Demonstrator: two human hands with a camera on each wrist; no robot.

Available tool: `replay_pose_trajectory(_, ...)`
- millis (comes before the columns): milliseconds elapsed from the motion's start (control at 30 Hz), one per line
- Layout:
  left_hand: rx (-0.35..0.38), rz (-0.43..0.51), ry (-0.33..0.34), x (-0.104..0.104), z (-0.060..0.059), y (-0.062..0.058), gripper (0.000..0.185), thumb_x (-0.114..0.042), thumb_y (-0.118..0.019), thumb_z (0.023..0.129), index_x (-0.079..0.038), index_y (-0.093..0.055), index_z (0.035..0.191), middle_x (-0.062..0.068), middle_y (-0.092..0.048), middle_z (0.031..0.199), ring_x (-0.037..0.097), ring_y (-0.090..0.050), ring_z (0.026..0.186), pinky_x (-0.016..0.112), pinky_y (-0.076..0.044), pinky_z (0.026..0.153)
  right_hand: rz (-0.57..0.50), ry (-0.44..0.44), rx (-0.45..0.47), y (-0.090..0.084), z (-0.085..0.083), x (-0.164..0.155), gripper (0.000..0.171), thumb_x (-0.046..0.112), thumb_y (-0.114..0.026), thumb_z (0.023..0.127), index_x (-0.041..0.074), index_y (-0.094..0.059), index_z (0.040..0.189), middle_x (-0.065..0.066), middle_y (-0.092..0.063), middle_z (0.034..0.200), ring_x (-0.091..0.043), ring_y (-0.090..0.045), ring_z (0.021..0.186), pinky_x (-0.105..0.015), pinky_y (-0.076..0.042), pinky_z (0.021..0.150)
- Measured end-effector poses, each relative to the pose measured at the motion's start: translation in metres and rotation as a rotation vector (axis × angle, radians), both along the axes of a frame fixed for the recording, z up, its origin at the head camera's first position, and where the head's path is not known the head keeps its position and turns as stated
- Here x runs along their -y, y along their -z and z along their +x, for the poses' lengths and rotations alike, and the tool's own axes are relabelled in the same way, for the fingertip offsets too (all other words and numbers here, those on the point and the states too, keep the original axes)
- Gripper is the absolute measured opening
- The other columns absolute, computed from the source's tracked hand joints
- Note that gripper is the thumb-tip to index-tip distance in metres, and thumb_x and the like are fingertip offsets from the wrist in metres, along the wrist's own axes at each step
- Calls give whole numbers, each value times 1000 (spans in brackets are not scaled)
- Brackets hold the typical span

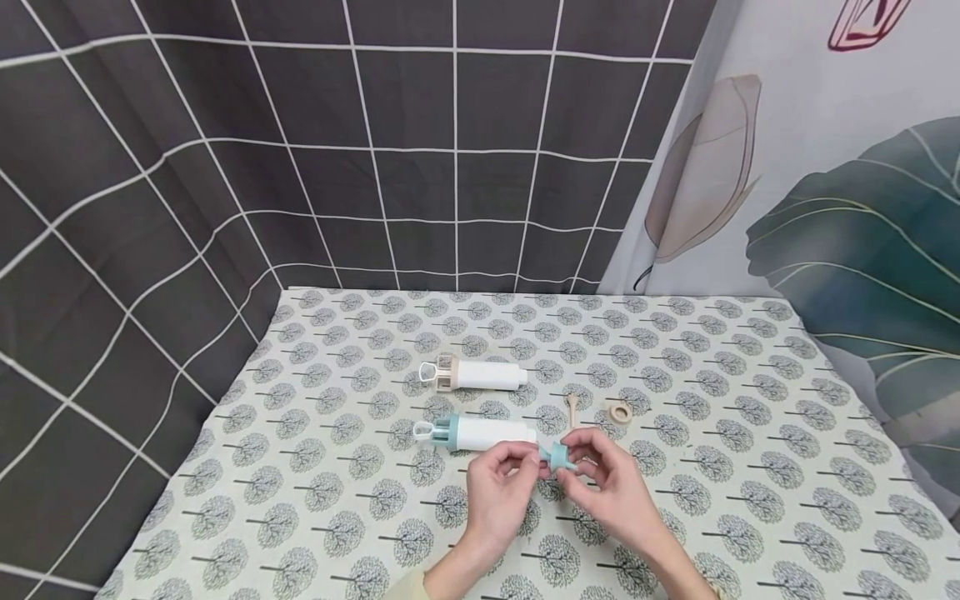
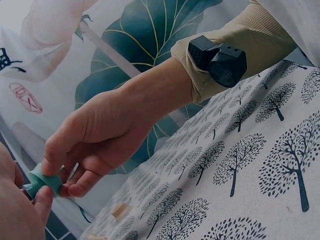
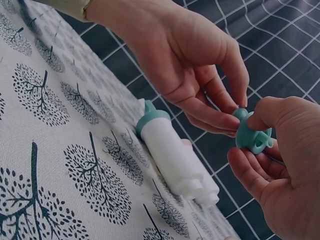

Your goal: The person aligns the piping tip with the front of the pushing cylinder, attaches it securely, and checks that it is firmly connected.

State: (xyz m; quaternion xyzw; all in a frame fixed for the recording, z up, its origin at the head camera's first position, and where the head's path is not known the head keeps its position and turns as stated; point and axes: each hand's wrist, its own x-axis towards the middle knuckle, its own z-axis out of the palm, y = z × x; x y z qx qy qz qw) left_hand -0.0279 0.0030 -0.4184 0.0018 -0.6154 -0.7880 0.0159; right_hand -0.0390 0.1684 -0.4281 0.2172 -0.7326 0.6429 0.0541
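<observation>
Between both hands is a small teal plastic piece [image 1: 558, 456], with a ring-shaped body and a rounded knob at one end. In the right wrist view the left hand [image 3: 185, 60] pinches the knob end with its fingertips. Thumb and fingers of the right hand [image 1: 615, 492] grip the ring-shaped body, where a short open tube end shows. Just beyond the left hand lies a white cylinder with a teal collar and looped end [image 1: 487, 434]. A similar white cylinder with a beige collar [image 1: 487, 375] lies behind it.
Past the right hand, a beige spoon-shaped stick [image 1: 573, 410] and a beige ring [image 1: 620, 412] lie on the tree-print tablecloth [image 1: 337, 500]. A dark grid curtain [image 1: 412, 192] hangs behind the table, and a leaf-print curtain [image 1: 862, 233] at the right.
</observation>
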Motion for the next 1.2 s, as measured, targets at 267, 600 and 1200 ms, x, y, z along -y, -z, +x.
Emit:
replay_pose_trajectory(267,-7,-17,4,-1,1,1,12,4,-66,89,10,-67,100,12,-68,96,22,-68,84,31,-57,78,2,-5,21,-2,0,0,37,-18,-69,79,-10,-54,112,-22,-59,100,-18,-64,89,-27,-56,80)
replay_pose_trajectory(600,-60,-56,16,-2,0,3,9,6,-67,87,7,-69,96,14,-68,101,19,-65,89,28,-56,82,2,-7,10,-1,0,2,35,-17,-67,80,-9,-54,112,-21,-61,99,-19,-65,87,-27,-56,80)
replay_pose_trajectory(1200,-81,-49,33,-2,1,4,9,7,-68,87,6,-70,96,12,-69,105,22,-67,95,28,-54,87,-48,-47,5,1,0,1,33,-17,-64,83,-12,-54,113,-25,-59,103,-17,-64,94,-28,-54,86)
